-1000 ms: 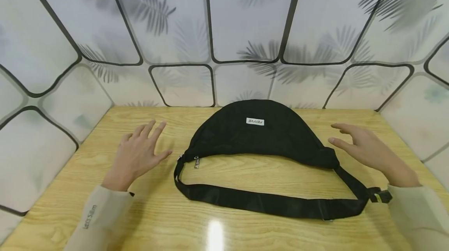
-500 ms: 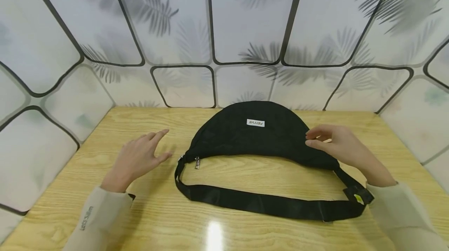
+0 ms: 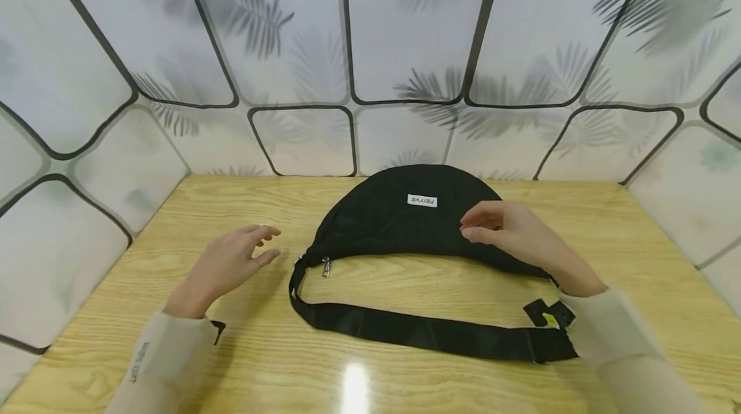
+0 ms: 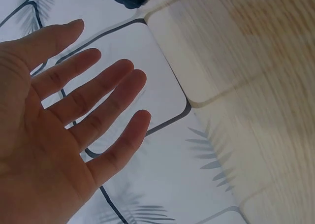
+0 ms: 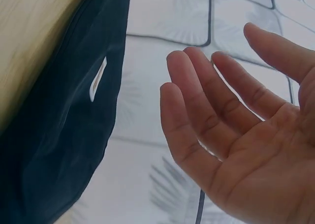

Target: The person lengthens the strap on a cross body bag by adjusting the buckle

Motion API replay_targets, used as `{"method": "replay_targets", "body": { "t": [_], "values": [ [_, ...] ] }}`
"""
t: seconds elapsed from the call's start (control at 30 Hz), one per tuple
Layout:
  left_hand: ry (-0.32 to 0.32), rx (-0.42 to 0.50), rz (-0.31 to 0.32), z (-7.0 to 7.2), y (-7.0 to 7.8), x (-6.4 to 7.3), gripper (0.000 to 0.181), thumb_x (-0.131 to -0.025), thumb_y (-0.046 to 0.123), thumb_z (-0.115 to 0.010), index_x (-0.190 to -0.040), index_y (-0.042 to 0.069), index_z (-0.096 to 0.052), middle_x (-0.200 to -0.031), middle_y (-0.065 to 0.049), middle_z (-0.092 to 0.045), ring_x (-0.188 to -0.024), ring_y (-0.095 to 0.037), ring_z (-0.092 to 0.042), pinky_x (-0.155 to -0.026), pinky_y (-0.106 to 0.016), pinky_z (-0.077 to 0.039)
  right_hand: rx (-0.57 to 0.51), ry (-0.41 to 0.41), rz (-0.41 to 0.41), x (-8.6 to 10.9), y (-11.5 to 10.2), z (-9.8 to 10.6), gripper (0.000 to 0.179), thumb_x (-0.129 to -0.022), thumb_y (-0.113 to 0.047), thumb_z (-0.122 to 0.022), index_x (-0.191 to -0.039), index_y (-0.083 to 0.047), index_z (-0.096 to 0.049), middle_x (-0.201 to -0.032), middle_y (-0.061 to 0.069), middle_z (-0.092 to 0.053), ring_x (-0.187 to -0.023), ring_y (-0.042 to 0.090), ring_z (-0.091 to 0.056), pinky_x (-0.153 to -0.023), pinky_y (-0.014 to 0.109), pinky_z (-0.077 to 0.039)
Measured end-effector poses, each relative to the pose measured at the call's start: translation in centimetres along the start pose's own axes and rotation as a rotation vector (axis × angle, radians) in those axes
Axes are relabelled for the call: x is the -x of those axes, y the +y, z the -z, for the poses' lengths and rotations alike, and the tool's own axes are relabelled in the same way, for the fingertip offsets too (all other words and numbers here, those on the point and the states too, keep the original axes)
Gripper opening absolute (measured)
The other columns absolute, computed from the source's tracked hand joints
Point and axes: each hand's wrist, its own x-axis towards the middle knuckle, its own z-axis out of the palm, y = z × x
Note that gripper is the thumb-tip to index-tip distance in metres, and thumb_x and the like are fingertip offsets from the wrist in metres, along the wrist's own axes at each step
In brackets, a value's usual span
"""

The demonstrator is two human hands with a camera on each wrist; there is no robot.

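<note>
Holding the right hand (image 3: 515,234) in front of the right part of a black waist bag (image 3: 399,227) in the head view, and clear of its cloth in the right wrist view. Bending those fingers (image 5: 179,103) gently, side by side, with a wide gap before the thumb and nothing pinched. Holding the left hand (image 3: 222,269) above the counter (image 3: 278,388), near the bag's left end, with fingers loosely bent and slightly spread, gripping nothing. Find the bag lying toward the back of the counter, with its rounded edge facing the patterned backdrop (image 3: 417,35). Note a white label (image 3: 422,200) near that edge (printed FEIYVE, upside down from this side) and a metal zipper pull (image 3: 327,267) at the lower left. Follow the black strap (image 3: 428,335) from the left end, in a long loop across the counter, until lost behind the right sleeve (image 3: 625,340). See, just beside that cuff, a small black device (image 3: 537,312) with a yellow mark. Notice a bright glare (image 3: 354,388) on the wood.
</note>
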Motion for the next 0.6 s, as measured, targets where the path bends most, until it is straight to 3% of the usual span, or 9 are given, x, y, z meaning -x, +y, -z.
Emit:
{"method": "replay_targets", "body": {
  "t": [0.2,0.6],
  "values": [
    [-0.037,0.097,0.000,0.0,-0.3,-0.2,0.032,-0.099,0.017,-0.068,-0.124,-0.003,-0.067,-0.119,-0.021,-0.069,-0.099,-0.035,-0.068,-0.081,-0.051,-0.054,-0.080,-0.031,0.004,-1.0,-1.5,-0.9,0.018,-0.096,-0.012,-0.071,-0.110,0.000,-0.072,-0.101,0.006,-0.074,-0.087,0.020,-0.069,-0.076,0.033,-0.055],
    [-0.064,0.229,-0.019,0.0,-0.6,-0.4,0.030,-0.100,0.011,-0.066,-0.123,-0.007,-0.066,-0.117,-0.022,-0.069,-0.095,-0.033,-0.069,-0.079,-0.050,-0.055,-0.184,-0.100,-0.007,-2.8,-2.8,-3.0,0.018,-0.096,-0.011,-0.071,-0.110,0.002,-0.071,-0.099,0.009,-0.073,-0.087,0.028,-0.069,-0.080,0.047,-0.055]
  ]
}}
